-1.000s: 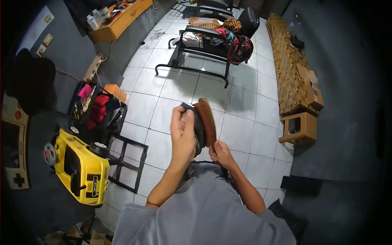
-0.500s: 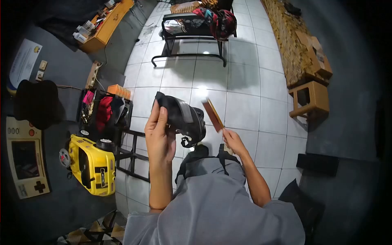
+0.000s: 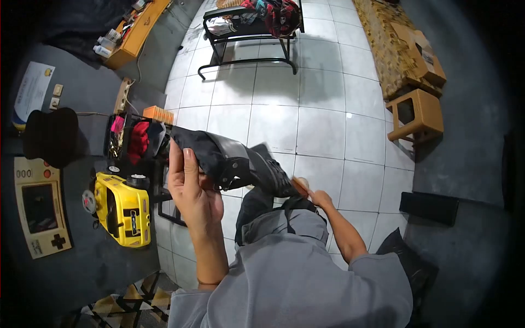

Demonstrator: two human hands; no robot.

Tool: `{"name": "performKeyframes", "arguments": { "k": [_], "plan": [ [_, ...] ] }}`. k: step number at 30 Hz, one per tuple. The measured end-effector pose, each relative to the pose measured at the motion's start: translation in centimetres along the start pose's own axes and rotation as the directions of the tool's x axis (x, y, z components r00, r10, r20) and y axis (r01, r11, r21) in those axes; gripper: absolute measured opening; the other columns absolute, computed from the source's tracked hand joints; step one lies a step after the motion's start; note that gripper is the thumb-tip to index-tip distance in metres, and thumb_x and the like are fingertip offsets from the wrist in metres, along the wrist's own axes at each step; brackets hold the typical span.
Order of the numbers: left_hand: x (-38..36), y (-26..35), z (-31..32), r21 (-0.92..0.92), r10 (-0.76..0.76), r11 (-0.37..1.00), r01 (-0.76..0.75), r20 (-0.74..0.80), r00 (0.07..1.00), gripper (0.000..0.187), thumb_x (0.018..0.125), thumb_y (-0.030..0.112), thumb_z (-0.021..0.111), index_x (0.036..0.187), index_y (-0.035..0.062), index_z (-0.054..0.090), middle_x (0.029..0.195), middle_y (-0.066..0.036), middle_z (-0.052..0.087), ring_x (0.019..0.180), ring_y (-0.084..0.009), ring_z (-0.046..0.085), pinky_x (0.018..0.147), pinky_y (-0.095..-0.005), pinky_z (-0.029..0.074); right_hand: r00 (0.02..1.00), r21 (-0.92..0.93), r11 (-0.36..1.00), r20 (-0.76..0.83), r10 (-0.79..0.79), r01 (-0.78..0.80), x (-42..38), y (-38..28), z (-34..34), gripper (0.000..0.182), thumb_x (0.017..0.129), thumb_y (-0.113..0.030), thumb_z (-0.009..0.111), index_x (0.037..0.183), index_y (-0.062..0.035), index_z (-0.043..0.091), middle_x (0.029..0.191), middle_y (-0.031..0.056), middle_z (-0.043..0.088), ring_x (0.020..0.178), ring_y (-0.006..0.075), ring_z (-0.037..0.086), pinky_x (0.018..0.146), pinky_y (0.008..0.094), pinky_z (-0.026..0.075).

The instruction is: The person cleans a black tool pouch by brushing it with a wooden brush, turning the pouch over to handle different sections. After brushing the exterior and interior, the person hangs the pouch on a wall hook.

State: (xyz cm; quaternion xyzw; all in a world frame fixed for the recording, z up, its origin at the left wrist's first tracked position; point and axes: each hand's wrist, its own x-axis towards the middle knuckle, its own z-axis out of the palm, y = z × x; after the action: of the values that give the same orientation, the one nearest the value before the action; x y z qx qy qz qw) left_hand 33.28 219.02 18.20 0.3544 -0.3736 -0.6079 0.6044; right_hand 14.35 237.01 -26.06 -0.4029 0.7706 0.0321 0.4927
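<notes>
My left hand [image 3: 191,188] grips the upper shaft of a black boot [image 3: 235,161], which lies sideways in the air with its toe pointing right. My right hand [image 3: 319,199] holds a brown wooden brush [image 3: 300,186] against the toe end of the boot; most of the brush is hidden behind the boot. Both arms reach out over my grey-clad lap [image 3: 290,273].
A yellow toy car [image 3: 123,210] and a black rack [image 3: 136,142] of red and pink items stand at the left. A black-framed bench [image 3: 249,22] with bags is at the far end, a wooden stool [image 3: 418,115] at the right, white floor tiles [image 3: 322,126] between.
The boot has turned from upright to lying sideways and moved left. The brush has dropped from beside the boot down to its toe, and the view has tilted down.
</notes>
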Motion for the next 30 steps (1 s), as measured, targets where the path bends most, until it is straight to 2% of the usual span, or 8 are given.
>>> {"name": "performKeyframes", "arguments": {
  "k": [5,9,12,17,20,25,27,30],
  "plan": [
    [-1.9,-0.7,1.3,-0.049,-0.106,0.993,0.112,0.099,0.989,0.047,0.095,0.008,0.047,0.139,0.0023,0.031,0.102,-0.007,0.062,0.084,-0.0106,0.063,0.074,-0.0271,0.056,0.893,0.208,0.936,-0.412,-0.179,0.284,0.2,0.1,0.7,0.062,0.095,-0.048,0.031,0.086,0.0023,0.065,0.071,0.0218,0.064,0.071,0.0359,0.064,0.064,0.043,0.049],
    [-3.3,-2.1,1.5,-0.009,-0.166,0.986,0.169,0.147,0.975,0.051,0.093,0.007,0.05,0.14,0.005,0.029,0.107,-0.005,0.058,0.087,-0.009,0.061,0.07,-0.0252,0.056,0.9,0.923,0.256,-0.17,-0.401,0.288,-15.7,-13.1,-13.3,0.046,0.097,-0.046,0.037,0.084,-0.0043,0.052,0.056,-0.0026,0.039,0.052,0.0061,0.041,0.047,0.0221,0.035],
    [-4.1,-2.3,2.7,0.048,-0.148,0.989,0.142,0.179,0.973,0.053,0.093,0.005,0.051,0.141,0.0047,0.028,0.112,-0.006,0.056,0.091,-0.0082,0.058,0.074,-0.0233,0.054,0.631,0.684,0.198,-0.469,-0.619,0.702,-20.8,-16.0,-15.3,0.052,0.097,-0.05,0.034,0.088,-0.0022,0.052,0.063,-0.0005,0.043,0.058,0.008,0.041,0.051,0.0237,0.036],
    [-3.8,-0.6,3.7,-0.119,0.03,0.993,-0.001,0.242,0.97,0.05,0.093,0.003,0.049,0.139,0.004,0.031,0.113,-0.009,0.057,0.091,-0.0124,0.062,0.074,-0.0251,0.056,0.697,0.326,0.652,-0.554,-0.455,0.685,-14.0,-12.1,-11.6,0.05,0.096,-0.044,0.036,0.096,0.0014,0.056,0.075,0.0151,0.06,0.071,0.0298,0.059,0.064,0.0412,0.045],
    [-3.1,-0.1,3.9,-0.183,0.11,0.981,-0.071,0.218,0.97,0.049,0.093,0.002,0.048,0.139,0.0044,0.032,0.115,-0.009,0.056,0.09,-0.0121,0.062,0.075,-0.0259,0.056,0.916,0.158,0.959,-0.364,-0.165,0.236,-5.2,-3.8,-4.9,0.047,0.095,-0.039,0.035,0.104,-0.0001,0.06,0.094,0.0243,0.063,0.089,0.0439,0.059,0.077,0.0502,0.046],
    [-3.1,-0.5,6.0,-0.16,0.104,0.983,-0.092,0.066,0.992,0.038,0.092,0.002,0.05,0.13,0.0059,0.044,0.1,-0.002,0.06,0.076,-0.0037,0.057,0.069,-0.0184,0.051,0.98,0.049,0.997,-0.193,-0.045,0.055,-0.9,2.7,0.5,0.05,0.096,-0.037,0.031,0.096,0.0023,0.063,0.093,0.0275,0.062,0.094,0.0434,0.058,0.082,0.0509,0.045],
    [-2.7,-1.8,5.1,-0.166,0.102,0.983,-0.075,0.162,0.981,0.039,0.092,0.002,0.051,0.13,0.0058,0.044,0.101,-0.002,0.06,0.081,-0.0054,0.059,0.071,-0.0195,0.052,0.917,0.031,0.954,-0.287,-0.277,0.298,-1.7,0.8,-2.1,0.055,0.096,-0.042,0.029,0.1,0.004,0.06,0.093,0.0265,0.063,0.092,0.0445,0.058,0.079,0.0504,0.046],
    [-2.9,-3.0,4.6,-0.131,0.074,0.99,-0.048,0.202,0.977,0.042,0.091,0.004,0.053,0.132,0.0044,0.042,0.103,-0.005,0.06,0.087,-0.0097,0.062,0.069,-0.0217,0.055,0.945,0.706,0.63,-0.282,-0.168,0.323,-11.7,-8.3,-11.6,0.053,0.097,-0.044,0.031,0.104,0.0034,0.053,0.072,0.0128,0.059,0.063,0.0266,0.057,0.058,0.0373,0.045]
  ]
}}
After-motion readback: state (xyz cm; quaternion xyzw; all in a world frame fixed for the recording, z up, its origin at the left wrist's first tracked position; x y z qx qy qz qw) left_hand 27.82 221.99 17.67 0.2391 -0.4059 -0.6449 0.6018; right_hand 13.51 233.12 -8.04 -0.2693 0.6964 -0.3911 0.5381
